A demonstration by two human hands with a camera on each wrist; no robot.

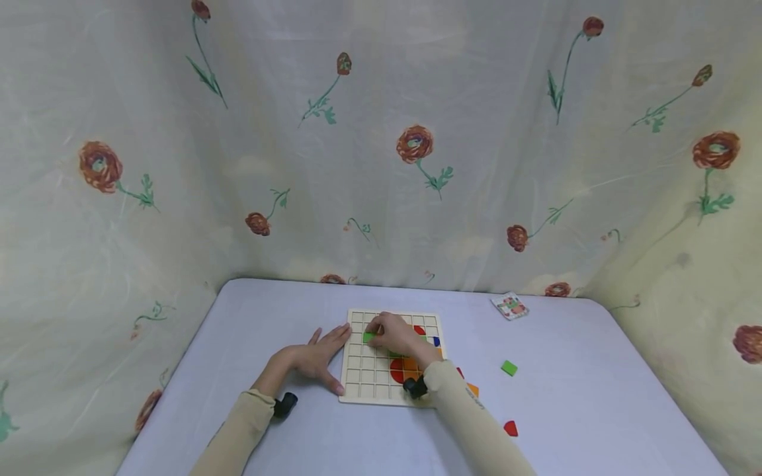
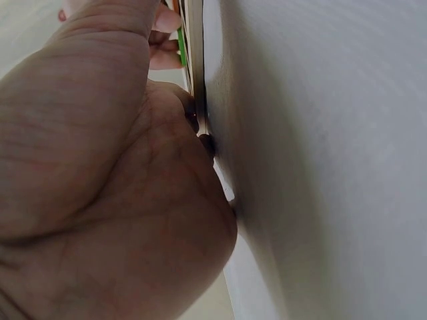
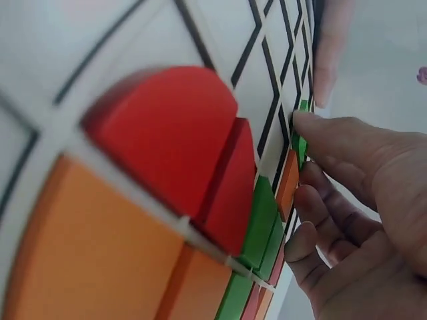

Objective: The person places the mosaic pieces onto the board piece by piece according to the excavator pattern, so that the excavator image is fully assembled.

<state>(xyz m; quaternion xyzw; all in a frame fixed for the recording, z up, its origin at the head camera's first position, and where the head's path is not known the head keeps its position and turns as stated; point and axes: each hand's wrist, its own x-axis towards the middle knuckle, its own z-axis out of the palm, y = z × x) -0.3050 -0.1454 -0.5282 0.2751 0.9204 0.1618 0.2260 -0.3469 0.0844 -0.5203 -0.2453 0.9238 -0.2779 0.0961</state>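
Observation:
A pale square board [image 1: 360,393] with a raised grid lies on the table. My right hand [image 1: 393,334] reaches over it and pinches a green square tile [image 1: 368,338] at the upper left cells; in the right wrist view, thumb and fingers meet on that tile [image 3: 299,143]. My left hand [image 1: 314,360] lies along the board's left edge, its fingers straight and spread, thumb by the lower corner. Red rounded pieces [image 3: 170,133] and orange squares [image 3: 93,247] fill cells at the middle and right. My right hand and forearm cover part of the board.
Loose pieces lie right of the board: a green square [image 1: 508,367], a red quarter-round piece [image 1: 510,428] and an orange piece [image 1: 473,389] beside the right sleeve. A small patterned card [image 1: 510,306] rests near the table's back edge. Flowered curtain [image 1: 381,165] surrounds the table.

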